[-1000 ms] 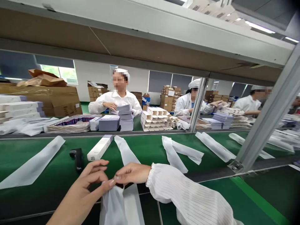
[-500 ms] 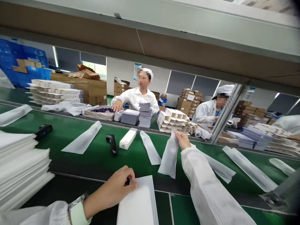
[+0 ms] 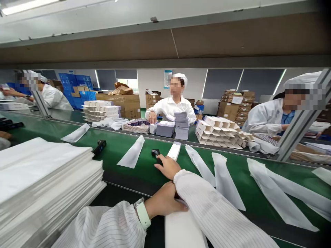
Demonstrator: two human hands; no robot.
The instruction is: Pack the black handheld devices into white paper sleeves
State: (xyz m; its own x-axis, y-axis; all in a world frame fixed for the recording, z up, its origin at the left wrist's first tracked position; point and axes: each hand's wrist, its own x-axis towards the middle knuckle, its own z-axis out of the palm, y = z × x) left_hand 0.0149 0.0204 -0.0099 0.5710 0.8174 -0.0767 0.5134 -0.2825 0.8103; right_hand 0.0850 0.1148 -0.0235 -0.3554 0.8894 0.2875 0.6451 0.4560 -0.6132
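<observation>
My right hand [image 3: 169, 167] reaches across the green belt, its thumb and finger around the handle of a black handheld device [image 3: 155, 152]. The palm hides the lower part of that device. Just behind it lies a slim white box [image 3: 174, 151]. Nearer to me, my left hand [image 3: 167, 199] has its fingers curled and its thumb on the upper end of white flat bags [image 3: 183, 230]; my right sleeve covers part of them. On the belt to the right rests a white translucent bag [image 3: 227, 179], with another bag [image 3: 200, 163] beside it.
A tall stack of white sheets [image 3: 51, 179] stands at my left. More bags [image 3: 131, 151] and a second black device [image 3: 99, 147] lie on the green belt [image 3: 144, 175]. Beyond are open white boxes [image 3: 219, 132] and co-workers; one person [image 3: 173, 106] faces me. A shelf [image 3: 155, 44] runs overhead.
My right hand has let go of the white bag, which now lies on the belt, and has moved left to the black device. My view has turned left and levelled.
</observation>
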